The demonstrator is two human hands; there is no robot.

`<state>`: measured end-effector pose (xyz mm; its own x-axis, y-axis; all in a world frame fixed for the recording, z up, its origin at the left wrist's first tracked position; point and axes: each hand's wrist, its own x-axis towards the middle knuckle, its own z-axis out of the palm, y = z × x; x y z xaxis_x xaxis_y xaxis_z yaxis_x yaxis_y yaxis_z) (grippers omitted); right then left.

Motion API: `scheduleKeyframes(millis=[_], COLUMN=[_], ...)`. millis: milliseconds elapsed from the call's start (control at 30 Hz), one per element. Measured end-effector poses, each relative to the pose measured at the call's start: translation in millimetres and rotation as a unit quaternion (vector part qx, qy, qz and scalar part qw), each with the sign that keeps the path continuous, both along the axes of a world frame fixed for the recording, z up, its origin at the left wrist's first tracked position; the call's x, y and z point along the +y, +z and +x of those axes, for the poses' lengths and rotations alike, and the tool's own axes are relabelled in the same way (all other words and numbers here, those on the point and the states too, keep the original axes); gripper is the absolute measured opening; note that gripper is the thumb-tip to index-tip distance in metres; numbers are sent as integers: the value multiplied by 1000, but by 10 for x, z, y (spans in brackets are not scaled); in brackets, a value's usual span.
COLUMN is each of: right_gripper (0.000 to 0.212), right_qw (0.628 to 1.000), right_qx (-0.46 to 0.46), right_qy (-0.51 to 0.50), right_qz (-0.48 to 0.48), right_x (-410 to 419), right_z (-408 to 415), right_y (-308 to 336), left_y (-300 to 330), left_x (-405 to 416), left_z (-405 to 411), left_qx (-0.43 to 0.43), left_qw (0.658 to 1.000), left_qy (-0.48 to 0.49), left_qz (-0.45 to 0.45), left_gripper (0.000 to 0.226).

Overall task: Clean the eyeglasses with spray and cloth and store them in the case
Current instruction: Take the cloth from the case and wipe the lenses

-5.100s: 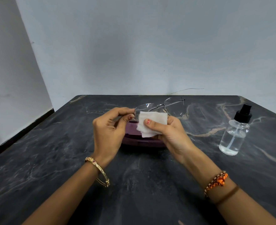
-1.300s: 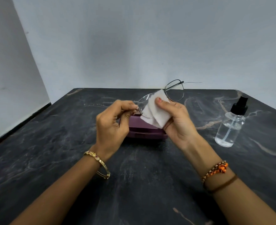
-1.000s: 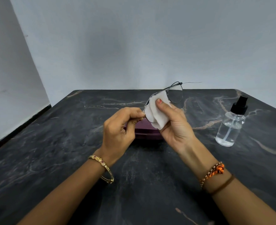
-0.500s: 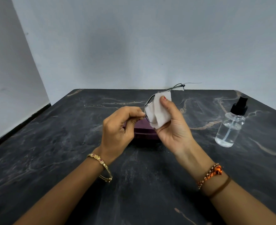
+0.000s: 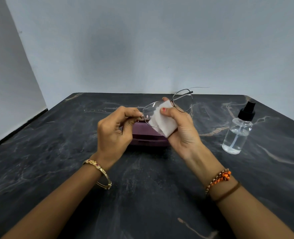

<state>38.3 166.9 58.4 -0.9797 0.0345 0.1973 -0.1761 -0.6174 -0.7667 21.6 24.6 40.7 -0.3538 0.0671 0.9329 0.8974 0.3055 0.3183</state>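
Wiping step, I judged. My left hand (image 5: 114, 133) pinched the eyeglasses (image 5: 167, 107) at the frame's left end, held above the shut purple case (image 5: 142, 135). Right hand (image 5: 180, 130) fingers clamped the white cloth (image 5: 163, 121) onto the left lens. Next, prob: right lens w/ light pressure.

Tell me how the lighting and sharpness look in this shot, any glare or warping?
Head view: soft, even light; a dim shadow patch on the wall; small glints on the eyeglasses lens and spray bottle; wide-angle bowing of the table edges; hands and white cloth sharp.
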Motion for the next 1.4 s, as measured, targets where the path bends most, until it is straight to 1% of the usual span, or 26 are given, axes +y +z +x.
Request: scheduleKeyframes(millis=[67,133,233,333,400,467,533,633,667,767,833,900,967,1033,1200,1267,1400], right_gripper=[14,16,15,35,36,32,34,40,40,25,16,14,27,44,65,68,62], right_qw=[999,999,999,1000,1000,998,996,1000,1000,999,998,999,999,999,998,996,988], right_qx=[-24,-29,-22,-15,-9,15,37,16,3,-22,-33,-33,-27,-20,32,42,44], right_qy=[-5,11,18,24,17,10,5,6,-6,-48,-52,-40,-18,3,-9,-11,-40], right_qz=[-24,-43,-27,-9,20,60,85,23,7,-2,-6,-12,-30,-32,55,76,145], right_x=[-4,-47,-114,-166,-162,-131,-103,-68,-61,-43,-61,-103,-150,-159,-84,-48,2], right_z=[5,15,22,25,14,7,5,11,10,0,0,11,23,20,15,29,46], right_y=[-13,-25,-50,-83,-100,-81,-49,-30,-29,-38,-57,-70,-77,-78,-24,6,50], left_y=[-19,-20,-6,-6,-10,6,29,34,29,9,-3,-14,-16,-3,7,6,-10], left_x=[17,14,-16,-14,-2,-3,-15,-31,-36,-34,-27,-20,-16,-21,-20,-14,-36], left_z=[3,8,-2,13,32,42,31,-1,-10,-5,7,15,20,15,14,12,-11], left_qx=[-11,-14,3,3,3,8,8,-10,-12,6,20,29,27,15,-3,-6,7], left_qw=[1000,1000,1000,999,999,999,999,1000,1000,999,997,996,996,998,999,999,999], left_qy=[-13,-14,-9,4,11,22,30,29,25,15,14,15,18,24,32,32,31], left_qz=[7,9,-17,-38,-39,-32,-20,1,-2,-42,-71,-87,-88,-63,-20,-10,-26], left_gripper=[18,23,22,21,21,20,20,20,20,19,19,20,20,20,17,19,20])
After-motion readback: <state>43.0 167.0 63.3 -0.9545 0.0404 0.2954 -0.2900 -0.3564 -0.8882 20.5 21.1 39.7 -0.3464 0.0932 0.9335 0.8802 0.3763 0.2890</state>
